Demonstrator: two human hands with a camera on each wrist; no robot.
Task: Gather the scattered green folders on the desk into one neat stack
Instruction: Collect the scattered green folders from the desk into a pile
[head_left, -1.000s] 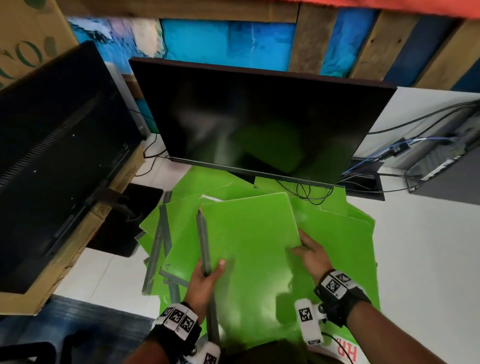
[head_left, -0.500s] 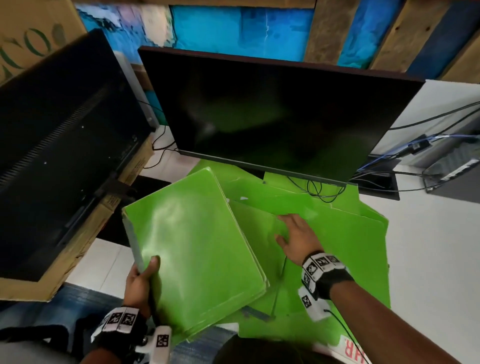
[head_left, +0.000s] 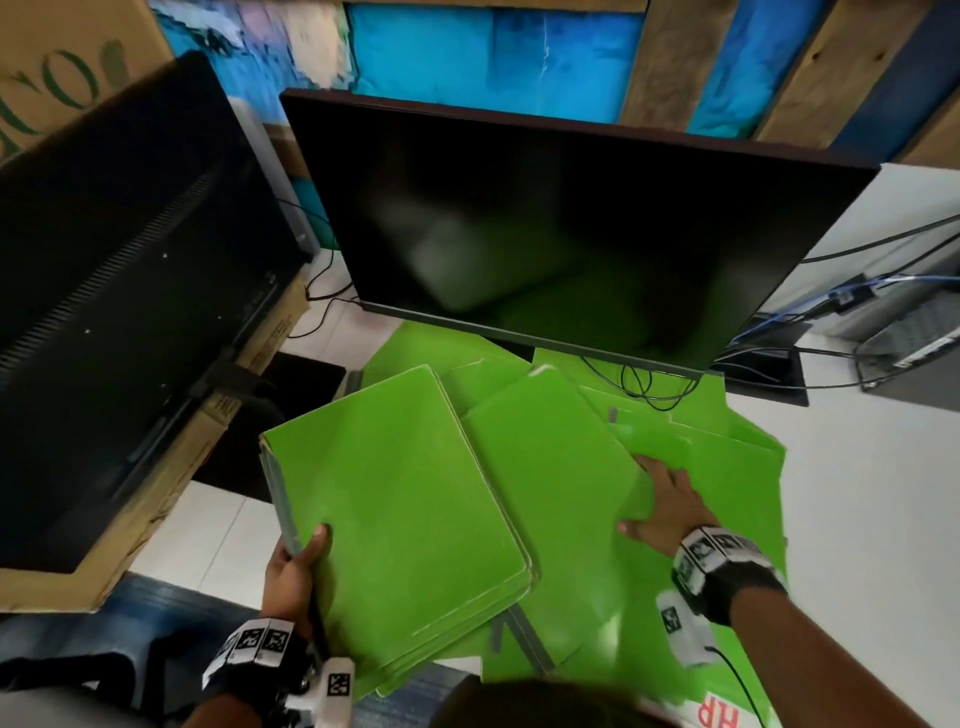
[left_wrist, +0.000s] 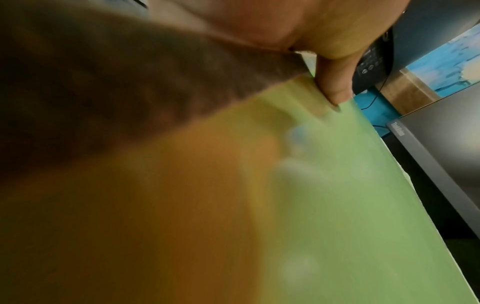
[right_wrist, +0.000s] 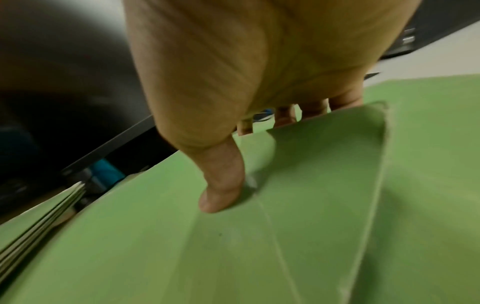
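Note:
My left hand (head_left: 298, 558) grips a stack of green folders (head_left: 395, 499) by its left spine edge, thumb on top, the stack tilted over the desk's front left. In the left wrist view the thumb (left_wrist: 335, 82) presses on the top folder (left_wrist: 363, 205). More green folders (head_left: 545, 467) lie fanned out under the monitor. My right hand (head_left: 654, 493) rests on them at the right. In the right wrist view its thumb (right_wrist: 221, 195) presses on one loose folder (right_wrist: 324, 174) while the fingers disappear behind that folder's far edge.
A big dark monitor (head_left: 571, 234) stands just behind the folders, with cables (head_left: 644, 384) looped at its base. Another monitor's back (head_left: 104, 260) and a cardboard box (head_left: 156, 493) crowd the left. Bare white desk (head_left: 857, 519) lies to the right.
My left hand has lifted the stack off the pile and carried it left. My right hand has let go of it and slid right over the spread folders.

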